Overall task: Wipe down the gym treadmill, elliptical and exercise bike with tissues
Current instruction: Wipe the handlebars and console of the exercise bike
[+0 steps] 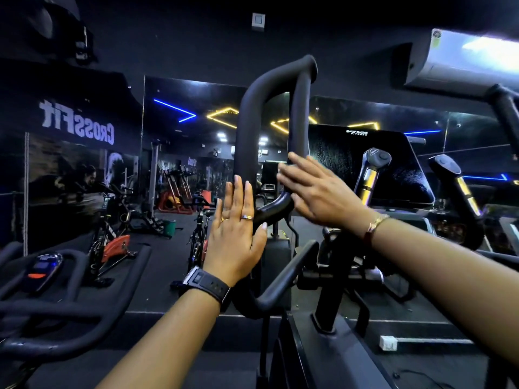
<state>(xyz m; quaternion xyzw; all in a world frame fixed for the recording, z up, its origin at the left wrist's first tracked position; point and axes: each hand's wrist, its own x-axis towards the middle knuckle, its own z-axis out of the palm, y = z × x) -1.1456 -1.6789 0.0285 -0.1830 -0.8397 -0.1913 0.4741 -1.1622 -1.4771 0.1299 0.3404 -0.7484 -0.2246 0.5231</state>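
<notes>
Evidently mid-wipe on looped handle point(247, 122) of what looks like elliptical, upright at centre. Flat left hand point(234, 234), fingers straight, presses loop's left bar. Flat right hand point(317, 192) lies on right bar, likely steadying it. Neither grips anything. Tissue unseen in dim light; perhaps under a palm. Low left, exercise bike handlebars point(56, 313), untouched.

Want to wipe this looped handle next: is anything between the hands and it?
Nothing visible is in the way of the handle. The left hand lies flat against its left bar, and the right hand has its fingers on the right bar. No tissue shows in either hand.
</notes>
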